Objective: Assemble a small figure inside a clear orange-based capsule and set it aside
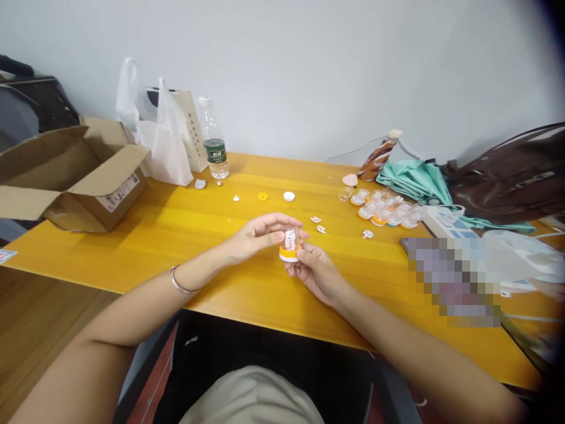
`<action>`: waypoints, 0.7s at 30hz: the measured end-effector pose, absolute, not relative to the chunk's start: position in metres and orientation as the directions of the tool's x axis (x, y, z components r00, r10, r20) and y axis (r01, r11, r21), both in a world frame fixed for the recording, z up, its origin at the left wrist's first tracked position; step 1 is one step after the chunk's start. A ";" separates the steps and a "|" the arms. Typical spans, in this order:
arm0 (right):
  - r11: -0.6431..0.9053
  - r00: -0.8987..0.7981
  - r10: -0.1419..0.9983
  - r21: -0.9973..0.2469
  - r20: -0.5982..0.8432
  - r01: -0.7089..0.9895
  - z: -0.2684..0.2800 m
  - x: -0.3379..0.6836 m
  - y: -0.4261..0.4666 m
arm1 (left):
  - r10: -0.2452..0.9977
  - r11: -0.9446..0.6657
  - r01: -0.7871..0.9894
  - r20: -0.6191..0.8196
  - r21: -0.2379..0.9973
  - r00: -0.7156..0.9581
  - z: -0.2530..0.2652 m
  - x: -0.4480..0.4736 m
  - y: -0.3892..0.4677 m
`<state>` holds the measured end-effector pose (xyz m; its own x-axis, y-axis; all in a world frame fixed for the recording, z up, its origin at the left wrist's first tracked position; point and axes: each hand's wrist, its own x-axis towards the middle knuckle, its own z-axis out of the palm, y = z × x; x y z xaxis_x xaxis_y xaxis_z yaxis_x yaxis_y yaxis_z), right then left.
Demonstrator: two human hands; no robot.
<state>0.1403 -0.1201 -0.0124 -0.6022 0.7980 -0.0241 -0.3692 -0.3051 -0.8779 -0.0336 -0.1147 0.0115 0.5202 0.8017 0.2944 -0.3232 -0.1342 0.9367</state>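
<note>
Between my two hands is a small clear-domed container (289, 253) with an orange ring, a white base and a white lattice piece inside. It stands upright just above the table. My left hand (260, 235) closes round the clear dome, thumb in front and fingers behind. From the right, my right hand (318, 272) grips the orange and white base with thumb and fingers. Beyond them lie a yellow disc (262, 196), a white disc (289, 196) and a tiny white part (236, 198). White lattice pieces (321, 229) are scattered to the right of the container.
Several similar clear-domed containers (379, 219) cluster at right, near a brown drink bottle (379, 158) and green cloth (415, 179). A tablet-like device (450, 282), partly pixelated, lies right. An open cardboard box (88, 206), white bag (165, 147) and water bottle (215, 147) stand left.
</note>
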 end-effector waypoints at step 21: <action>-0.244 -0.612 0.790 -0.903 0.025 -0.353 -0.015 0.141 -0.117 | 0.750 -0.165 -0.283 0.306 0.945 0.586 0.015 -0.039 -0.113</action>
